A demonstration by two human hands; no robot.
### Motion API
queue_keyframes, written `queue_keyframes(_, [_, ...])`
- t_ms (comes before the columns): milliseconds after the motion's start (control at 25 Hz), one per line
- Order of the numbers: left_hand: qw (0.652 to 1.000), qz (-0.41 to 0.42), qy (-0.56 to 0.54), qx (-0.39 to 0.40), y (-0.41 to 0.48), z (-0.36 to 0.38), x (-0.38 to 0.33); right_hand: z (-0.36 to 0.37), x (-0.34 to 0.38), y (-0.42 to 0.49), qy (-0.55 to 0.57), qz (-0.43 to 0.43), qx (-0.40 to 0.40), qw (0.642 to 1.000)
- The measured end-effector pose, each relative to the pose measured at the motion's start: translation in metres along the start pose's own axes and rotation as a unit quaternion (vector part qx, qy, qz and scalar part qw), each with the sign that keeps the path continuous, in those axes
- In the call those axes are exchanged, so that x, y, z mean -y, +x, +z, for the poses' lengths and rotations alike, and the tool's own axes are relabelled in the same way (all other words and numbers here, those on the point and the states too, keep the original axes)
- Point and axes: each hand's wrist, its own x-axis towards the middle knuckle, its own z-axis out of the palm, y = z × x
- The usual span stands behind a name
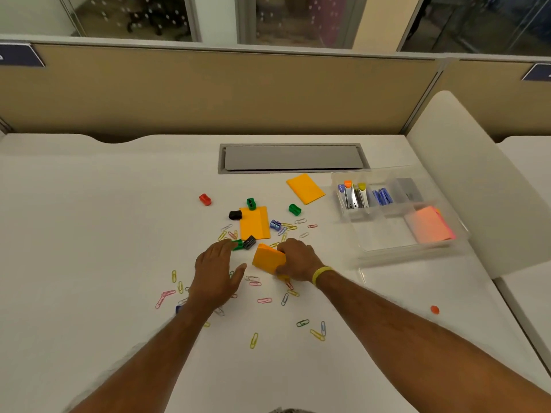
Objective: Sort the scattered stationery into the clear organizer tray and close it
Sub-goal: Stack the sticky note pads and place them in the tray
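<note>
Paper clips [253, 340] lie strewn over the counter [89, 234], with sharpeners [295, 209] and two orange pads still out. Right hand [298, 259] grips an orange sticky-note pad [268, 258]; left hand [216, 271] hovers open. Well to the right, the organizer tray [384, 248], open, holds what look like staple strips and a pink pad. Most sorting remains.
</note>
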Motion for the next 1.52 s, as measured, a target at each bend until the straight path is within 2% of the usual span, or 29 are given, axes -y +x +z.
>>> queue_keyframes(160, [0.992,0.002,-0.115,-0.059,0.002,-0.002,-0.013,-0.011,-0.003,-0.011,0.207,-0.012,-0.027,0.978])
queue_keyframes(200, [0.985,0.009,-0.165,-0.053,0.003,-0.005,-0.018,-0.014,-0.001,-0.013,0.271,-0.005,-0.027,0.962])
queue_keyframes(280, [0.954,-0.008,-0.3,0.007,0.008,-0.011,-0.033,-0.019,0.006,-0.016,0.416,0.006,0.005,0.909])
queue_keyframes(360, [0.891,-0.086,-0.442,0.049,0.018,-0.015,-0.05,-0.018,0.015,-0.015,0.508,0.007,0.055,0.86])
queue_keyframes(400, [0.842,-0.136,-0.52,0.047,0.024,-0.018,-0.057,-0.017,0.019,-0.012,0.542,0.007,0.076,0.837])
queue_keyframes(480, [0.716,-0.198,-0.669,0.03,0.033,-0.022,-0.061,-0.015,0.029,-0.005,0.604,0.01,0.1,0.79])
queue_keyframes(520, [0.675,-0.208,-0.708,0.028,0.036,-0.024,-0.06,-0.015,0.033,-0.001,0.626,0.011,0.106,0.772])
queue_keyframes(560, [0.655,-0.209,-0.725,0.035,0.037,-0.026,-0.057,-0.014,0.037,0.004,0.636,0.011,0.112,0.764])
queue_keyframes(640, [0.649,-0.192,-0.733,0.067,0.039,-0.03,-0.052,-0.012,0.043,0.014,0.623,0.004,0.129,0.771])
queue_keyframes(760, [0.641,-0.19,-0.74,0.076,0.046,-0.035,-0.038,-0.013,0.048,0.031,0.561,-0.008,0.125,0.818])
queue_keyframes(880, [0.651,-0.225,-0.725,0.004,0.055,-0.043,-0.006,-0.018,0.043,0.052,0.449,-0.013,0.012,0.893])
queue_keyframes(960, [0.645,-0.235,-0.727,-0.033,0.057,-0.047,0.017,-0.021,0.039,0.071,0.316,-0.007,-0.079,0.945])
queue_keyframes(1040, [0.636,-0.245,-0.73,-0.049,0.057,-0.051,0.031,-0.023,0.041,0.088,0.189,0.0,-0.105,0.976])
queue_keyframes(1240, [0.654,-0.257,-0.709,-0.057,0.06,-0.048,0.04,-0.018,0.063,0.121,0.089,0.013,-0.082,0.993])
queue_keyframes(1400, [0.663,-0.26,-0.7,-0.059,0.061,-0.047,0.036,-0.013,0.083,0.133,0.123,-0.037,-0.072,0.989])
queue_keyframes(1520, [0.661,-0.266,-0.699,-0.06,0.061,-0.047,0.037,-0.017,0.079,0.133,0.147,-0.038,-0.125,0.98])
